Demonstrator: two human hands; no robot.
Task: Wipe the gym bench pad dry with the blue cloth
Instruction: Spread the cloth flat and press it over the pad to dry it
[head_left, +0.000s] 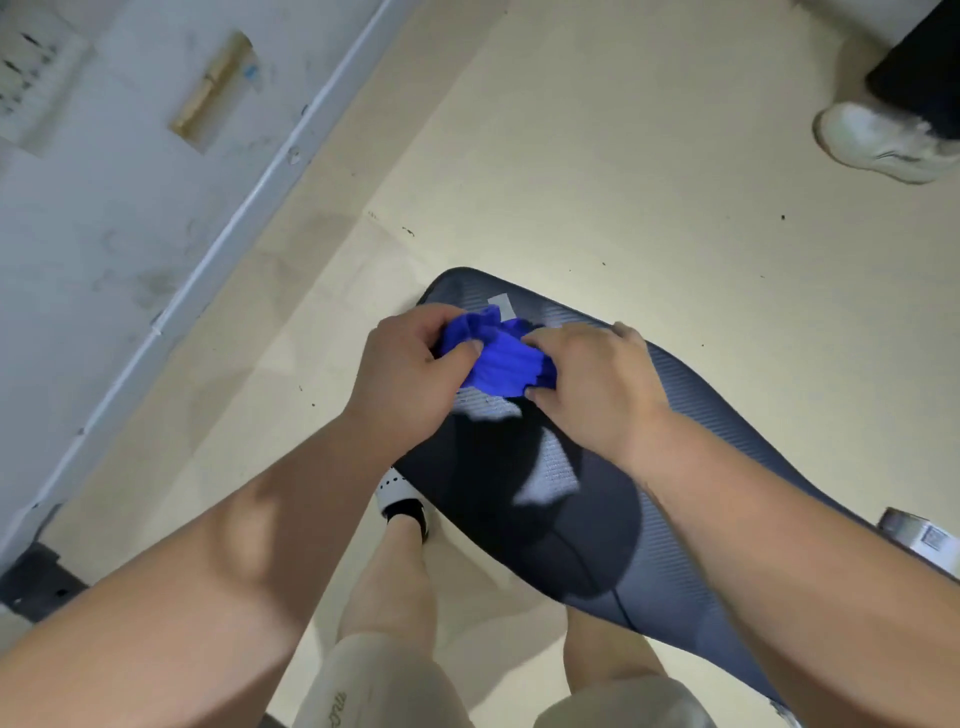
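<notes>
Beige floor (649, 156), one pad (701, 415), one cloth (504, 358), two hands.

I count two of mine, left hand (405, 379) and right hand (597, 389); one blue cloth (504, 358); one bench pad (701, 415); one white shoe (878, 140) on someone else; one own shoe (402, 499).

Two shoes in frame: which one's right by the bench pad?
The white-and-black shoe, beside the bench pad's near-left edge; the white sneaker stands far off, top right.
</notes>
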